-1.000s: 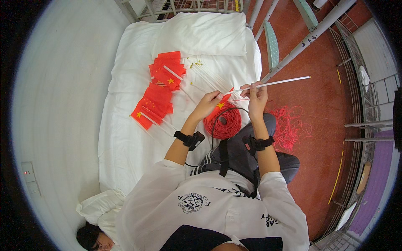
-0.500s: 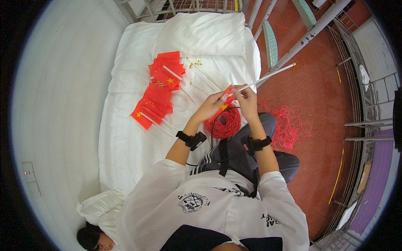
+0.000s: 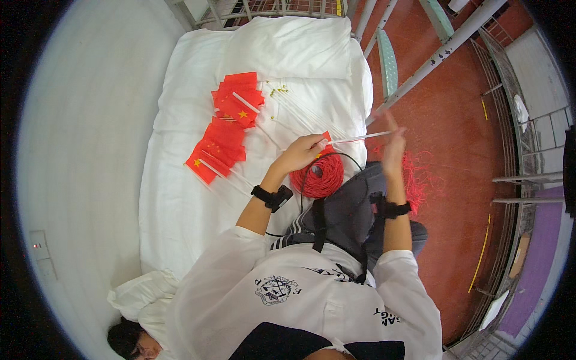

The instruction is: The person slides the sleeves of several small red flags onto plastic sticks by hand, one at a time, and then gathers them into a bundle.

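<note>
My left hand is closed around a small red flag with a yellow star, pinching it where the fabric meets its white stick. The stick points right, over my lap. At its far end is my right hand, blurred by motion; whether the fingers grip the stick I cannot tell. Just below my left hand sits a coil of red cord. On the bed to the left lie two overlapping groups of red flags, a farther pile and a nearer pile, some with white sticks showing.
Several loose white sticks with yellowish tips lie on the white bedsheet. Tangled red strands show right of my lap. A metal ladder stands at the upper right. Someone's head is at the lower left. A black cable loops near the coil.
My right hand has moved right, away from my left hand, to the far end of the stick. The stick has swung down closer to level. My left hand keeps its hold on the flag.
</note>
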A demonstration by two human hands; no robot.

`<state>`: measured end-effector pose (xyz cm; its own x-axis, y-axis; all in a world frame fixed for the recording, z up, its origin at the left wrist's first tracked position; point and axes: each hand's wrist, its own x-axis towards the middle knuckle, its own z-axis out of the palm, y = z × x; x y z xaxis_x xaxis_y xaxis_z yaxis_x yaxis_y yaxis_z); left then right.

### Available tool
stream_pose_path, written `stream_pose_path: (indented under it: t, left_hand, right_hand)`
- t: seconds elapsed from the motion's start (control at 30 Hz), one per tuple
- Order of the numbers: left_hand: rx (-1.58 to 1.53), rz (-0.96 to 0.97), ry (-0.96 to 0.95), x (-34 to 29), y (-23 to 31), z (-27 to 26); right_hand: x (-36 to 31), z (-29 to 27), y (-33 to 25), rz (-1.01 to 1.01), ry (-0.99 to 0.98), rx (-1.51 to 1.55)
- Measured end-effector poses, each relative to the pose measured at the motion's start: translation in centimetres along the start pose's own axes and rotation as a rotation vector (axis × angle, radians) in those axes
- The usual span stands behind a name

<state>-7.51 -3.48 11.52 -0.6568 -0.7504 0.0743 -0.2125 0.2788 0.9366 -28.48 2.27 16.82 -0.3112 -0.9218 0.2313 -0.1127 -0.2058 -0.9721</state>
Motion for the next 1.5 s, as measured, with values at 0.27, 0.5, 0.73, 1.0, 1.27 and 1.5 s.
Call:
stream_pose_path:
  t: [0.27,0.5,0.73,1.0,1.27,1.5]
  left_hand:
    - [-0.225,-0.050,-0.087,1.3,-0.3,1.5]
    - [-0.337,-0.117,0.230,-0.8,-0.7,-2.1]
    - [-0.527,-0.273,1.031,-7.6,-10.6,-12.3]
    - [-0.672,-0.597,1.600,-19.3,-24.7,-16.2]
    - [0.352,-0.926,1.551,-14.5,-16.0,-14.7]
    - [0.781,-0.479,0.920,-1.7,-13.1,-11.3]
  right_hand:
    - [-2.5,6.0,4.2,-0.084,-0.459,0.026]
    - [-2.6,5.5,3.4,0.110,-0.428,-0.140]
    - [-1.9,4.6,8.4,0.236,-0.473,-0.200]
    - [2.3,5.8,16.9,-0.020,-0.324,-0.598]
    - [4.6,5.1,19.1,-0.001,-0.393,-1.138]
    - [3.6,5.9,17.9,0.067,-0.157,-1.082]
